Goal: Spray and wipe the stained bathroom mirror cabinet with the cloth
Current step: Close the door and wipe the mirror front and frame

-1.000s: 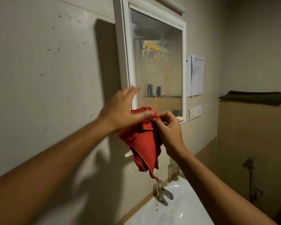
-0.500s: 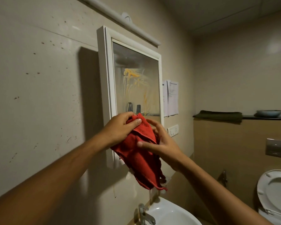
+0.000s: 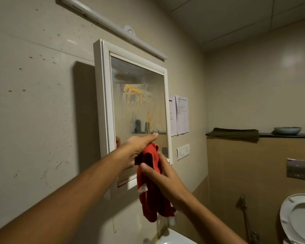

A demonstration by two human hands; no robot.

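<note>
Left hand [image 3: 137, 148] grips the top of the red cloth [image 3: 150, 199]. Fingers curled round the bunch, thumb lying straight along its upper edge. Right hand [image 3: 163, 176] just below, thumb pressed on the front of the fabric, fingers behind it: a pinch. Cloth hangs loose from the two, tail dangling above the sink [image 3: 176, 237].

Both hands are up in front of the lower right corner of the cabinet [image 3: 102, 106]. Cannot tell whether the cloth touches the glass.

Cabinet is white-framed, on the wall under a light bar [image 3: 113, 27]. Mirror [image 3: 141, 120] hazy, with orange-yellow stains [image 3: 132, 92] smeared and run down its upper middle. No spray bottle in view.

Step in hand, by my reading: gathering the cloth into a wiping pad; the stained patch looks unwiped. The haze may be spray already on, not certain.

Next move calls for one hand to take the bunched cloth, lift it to the stains above, press flat on the glass and stroke across.

Right of the cabinet: papers [image 3: 180, 115], switch plate [image 3: 183, 151]. Further off, a dark towel [image 3: 234, 133] and a bowl [image 3: 287, 130] on a ledge. Toilet [image 3: 299, 217] at lower right.
</note>
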